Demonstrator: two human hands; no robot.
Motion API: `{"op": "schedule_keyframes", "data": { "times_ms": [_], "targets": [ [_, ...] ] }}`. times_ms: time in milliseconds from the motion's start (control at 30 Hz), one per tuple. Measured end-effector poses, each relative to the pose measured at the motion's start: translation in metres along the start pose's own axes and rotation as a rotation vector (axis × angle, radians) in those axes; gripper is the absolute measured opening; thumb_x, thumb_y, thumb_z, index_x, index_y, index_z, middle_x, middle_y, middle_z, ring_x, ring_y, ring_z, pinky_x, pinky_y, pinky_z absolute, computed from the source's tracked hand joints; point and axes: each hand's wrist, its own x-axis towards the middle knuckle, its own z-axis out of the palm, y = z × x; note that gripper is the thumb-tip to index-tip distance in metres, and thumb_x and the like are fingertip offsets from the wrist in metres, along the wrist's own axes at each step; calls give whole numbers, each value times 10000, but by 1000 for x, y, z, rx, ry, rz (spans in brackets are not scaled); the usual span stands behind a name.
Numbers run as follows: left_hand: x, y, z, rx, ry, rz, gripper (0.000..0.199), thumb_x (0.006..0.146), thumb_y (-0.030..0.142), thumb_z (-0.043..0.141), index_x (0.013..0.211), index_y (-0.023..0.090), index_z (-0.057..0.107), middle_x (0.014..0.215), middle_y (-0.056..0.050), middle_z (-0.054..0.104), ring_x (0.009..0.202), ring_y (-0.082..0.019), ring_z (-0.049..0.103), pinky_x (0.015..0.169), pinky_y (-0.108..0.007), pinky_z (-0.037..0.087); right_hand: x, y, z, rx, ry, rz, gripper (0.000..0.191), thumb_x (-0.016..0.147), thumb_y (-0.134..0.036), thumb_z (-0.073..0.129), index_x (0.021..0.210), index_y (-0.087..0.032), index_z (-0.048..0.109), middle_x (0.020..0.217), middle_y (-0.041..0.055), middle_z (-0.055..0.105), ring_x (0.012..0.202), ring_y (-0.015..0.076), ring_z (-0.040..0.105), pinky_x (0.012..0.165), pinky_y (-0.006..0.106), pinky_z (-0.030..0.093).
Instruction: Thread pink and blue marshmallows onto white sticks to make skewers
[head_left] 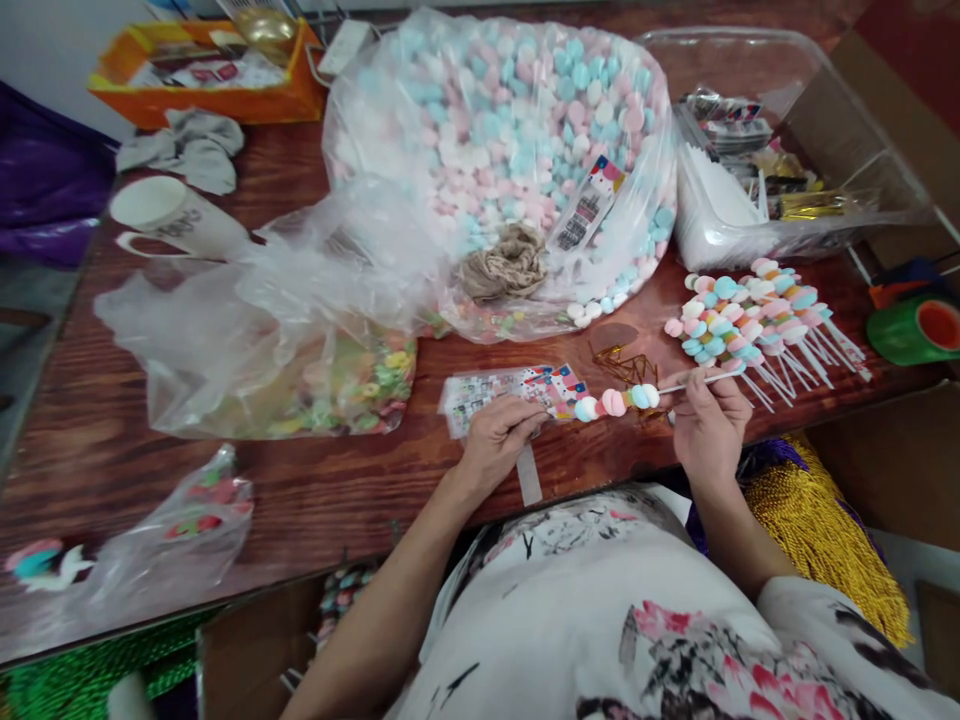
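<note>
Between the thumb and fingers of my right hand (709, 420) is the white stick of a marshmallow skewer (613, 403), held level above the table's front edge. Pink, blue and white marshmallows are threaded on it, with small coloured sweets between some. My left hand (501, 432) is closed, its fingertips pinching the edge of a printed clear plastic bag (480, 387) from a flat stack. The skewer's tip meets that bag near my left fingertips; whether it is inside I cannot tell. Gold twist ties (626, 362) lie just behind the skewer.
Finished-looking marshmallow skewers (750, 315) are piled at right, near green tape (911, 330). Behind stand a big bag of marshmallows (510, 110) and a clear plastic bin (817, 235). A bag of gummy sweets (360, 385), a white mug (180, 220) and an orange box (202, 105) are left.
</note>
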Motion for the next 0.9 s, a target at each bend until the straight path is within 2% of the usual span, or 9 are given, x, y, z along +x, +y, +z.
{"op": "schedule_keyframes", "data": {
  "times_ms": [200,333,567,667,767,900],
  "targets": [
    [-3,-3,2,102,4,138,141,903,244,590,897,195,723,806,-48,700,749,-147,622,712,-300,489,-1,0,0,11,-43,-5,79,845,-261,624,796,-200,617,716,-10,691,565,117,617,541,260,508],
    [-5,-5,3,204,-3,285,121,896,193,589,956,196,693,850,-47,681,772,-143,599,723,-302,474,-3,-4,5,-23,-76,-75,94,849,-265,629,787,-196,648,707,-4,693,565,118,615,537,254,494],
    [0,5,2,376,-155,486,203,903,94,473,965,173,649,859,-72,645,808,-167,557,719,-309,481,-5,-14,0,-116,-202,-220,53,862,-265,635,838,-233,668,729,2,706,600,142,639,552,280,504],
    [2,10,2,414,-193,533,217,895,74,455,969,159,641,873,-85,643,834,-180,560,730,-323,495,-5,-16,-4,-156,-329,-256,49,861,-226,632,859,-241,679,755,15,715,654,165,660,576,303,515],
    [2,11,3,352,-167,546,211,901,89,454,989,159,633,897,-94,651,861,-188,571,759,-339,506,-5,-15,-7,-126,-430,-228,64,863,-220,623,877,-238,683,755,23,714,658,177,660,585,324,520],
    [1,10,2,252,-165,503,182,901,107,490,1008,165,625,911,-92,669,858,-182,583,777,-340,506,-5,-8,-10,-72,-353,-193,70,855,-297,639,852,-237,677,728,26,696,655,183,647,606,343,528]
  ]
}}
